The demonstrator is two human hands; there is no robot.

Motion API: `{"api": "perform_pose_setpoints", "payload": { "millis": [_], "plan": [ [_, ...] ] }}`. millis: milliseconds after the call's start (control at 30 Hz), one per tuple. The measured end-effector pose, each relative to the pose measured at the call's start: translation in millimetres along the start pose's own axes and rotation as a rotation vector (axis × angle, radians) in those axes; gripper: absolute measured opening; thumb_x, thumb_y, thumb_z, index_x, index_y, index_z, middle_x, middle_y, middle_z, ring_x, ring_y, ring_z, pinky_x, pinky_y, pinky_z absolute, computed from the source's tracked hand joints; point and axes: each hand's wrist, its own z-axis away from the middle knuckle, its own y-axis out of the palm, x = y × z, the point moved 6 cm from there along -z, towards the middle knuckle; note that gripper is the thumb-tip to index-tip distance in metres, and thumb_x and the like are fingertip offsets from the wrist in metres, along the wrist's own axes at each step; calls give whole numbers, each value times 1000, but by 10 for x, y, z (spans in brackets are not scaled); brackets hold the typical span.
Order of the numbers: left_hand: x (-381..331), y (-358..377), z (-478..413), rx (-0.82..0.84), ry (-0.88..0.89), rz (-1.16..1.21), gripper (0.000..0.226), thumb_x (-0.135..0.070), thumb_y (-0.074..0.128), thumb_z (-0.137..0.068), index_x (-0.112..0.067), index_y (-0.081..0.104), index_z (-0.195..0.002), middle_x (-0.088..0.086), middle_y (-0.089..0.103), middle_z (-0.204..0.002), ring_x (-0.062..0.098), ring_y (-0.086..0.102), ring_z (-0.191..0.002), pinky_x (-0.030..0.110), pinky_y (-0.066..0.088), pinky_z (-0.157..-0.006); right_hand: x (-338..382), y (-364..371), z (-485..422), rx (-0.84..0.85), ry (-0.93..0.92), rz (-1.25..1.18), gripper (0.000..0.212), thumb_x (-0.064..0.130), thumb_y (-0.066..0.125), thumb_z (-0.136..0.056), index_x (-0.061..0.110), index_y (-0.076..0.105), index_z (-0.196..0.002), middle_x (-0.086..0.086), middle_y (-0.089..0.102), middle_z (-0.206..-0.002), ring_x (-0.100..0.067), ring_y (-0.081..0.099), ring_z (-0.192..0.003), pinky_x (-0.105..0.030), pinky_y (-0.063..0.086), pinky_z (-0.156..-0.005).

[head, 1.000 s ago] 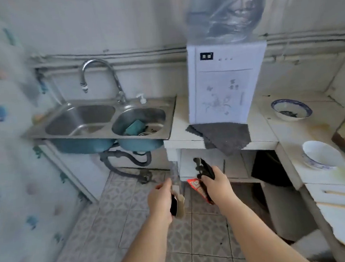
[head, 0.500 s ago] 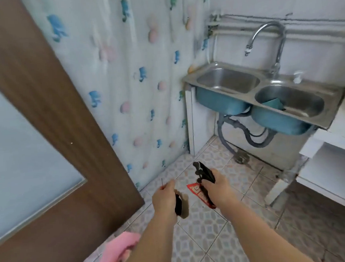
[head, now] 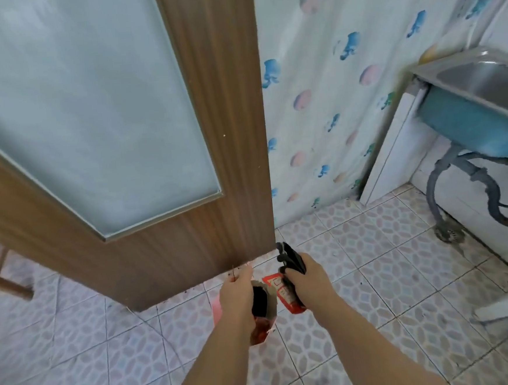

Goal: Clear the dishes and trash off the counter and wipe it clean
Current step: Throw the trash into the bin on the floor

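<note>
Carried low over a tiled floor (head: 374, 274): open packet (head: 263, 310) gripped in the left hand (head: 236, 297), black item (head: 291, 259) and red wrapper (head: 286, 294) clutched in the right hand (head: 308, 282). Straight ahead and close, the edge of a wooden door (head: 227, 133) with frosted pane (head: 87, 99). Beside it, a printed curtain (head: 345, 94). Far right, steel sink (head: 481, 80) over grey pipes (head: 464, 175). Open floor between door and sink, speckled with dirt.

A wooden door (head: 227, 133) with frosted glass (head: 88, 114) stands beside a patterned curtain (head: 346, 109), steel sink (head: 480, 74) right.
</note>
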Motion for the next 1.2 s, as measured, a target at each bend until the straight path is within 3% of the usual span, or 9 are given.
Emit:
{"api": "perform_pose_setpoints", "payload": {
  "millis": [67,233,400,600,700,800,1000,1100,1200],
  "plan": [
    [98,-107,-125,-56,-45,9,40,-49,63,-79,-18,57,-104,8,64,-97,28,60,-92,42,52,-88,-67,141,-111,41,8,30,15,12,52,-93,22,54,-104,-7,62,-87,-20,59,-78,-33,49,-71],
    [373,-205,-465,-106,-143,142,34,-31,60,-90,-10,53,-116,16,60,-110,34,59,-96,37,50,-62,-286,461,-478,133,11,130,18,17,57,-90,21,57,-107,-5,65,-94,-23,64,-90,-42,53,-85],
    [665,-258,-870,-109,-218,195,34,-26,57,-91,-7,56,-119,17,63,-108,32,63,-95,43,55,-85,-650,850,-813,169,52,245,28,22,52,-92,21,51,-121,-2,63,-104,-22,61,-97,-40,49,-89],
    [923,-321,-1572,-99,-264,183,33,-25,57,-90,-6,58,-117,18,64,-109,31,63,-94,32,51,-68,-1127,1366,-1208,196,188,241,48,20,47,-88,27,36,-134,-3,62,-113,-26,61,-101,-46,49,-93],
    [1003,-343,-1911,-112,-288,142,40,-30,61,-87,-8,56,-120,16,64,-111,29,62,-94,34,50,-74,-1307,1575,-1406,201,232,245,52,15,48,-87,26,35,-136,-7,61,-114,-28,60,-102,-46,48,-93],
    [1057,-333,-2257,-84,-302,118,54,-40,63,-84,-10,50,-127,11,62,-112,29,61,-99,41,52,-89,-1500,1778,-1648,224,269,207,53,9,47,-88,25,38,-137,-4,59,-120,-25,57,-106,-41,48,-95],
    [1149,-291,-2698,8,-337,144,77,-63,49,-86,-21,24,-147,5,48,-134,25,53,-117,39,42,-102,-1766,2076,-2012,267,290,94,40,10,45,-96,23,45,-134,-1,56,-126,-20,54,-111,-35,43,-100],
    [1150,-339,-2755,12,-281,224,49,-59,45,-90,-26,41,-126,-4,57,-112,17,58,-98,36,49,-85,-1807,2098,-2043,243,342,18,21,18,39,-102,31,48,-116,6,57,-104,-13,54,-97,-26,41,-88],
    [1087,-371,-2718,66,-287,335,52,-60,42,-91,-20,54,-123,7,66,-110,20,65,-95,29,51,-66,-1752,2069,-2038,200,367,-34,22,10,39,-101,25,51,-109,5,58,-101,-11,52,-89,-23,40,-77]
  ]
}}
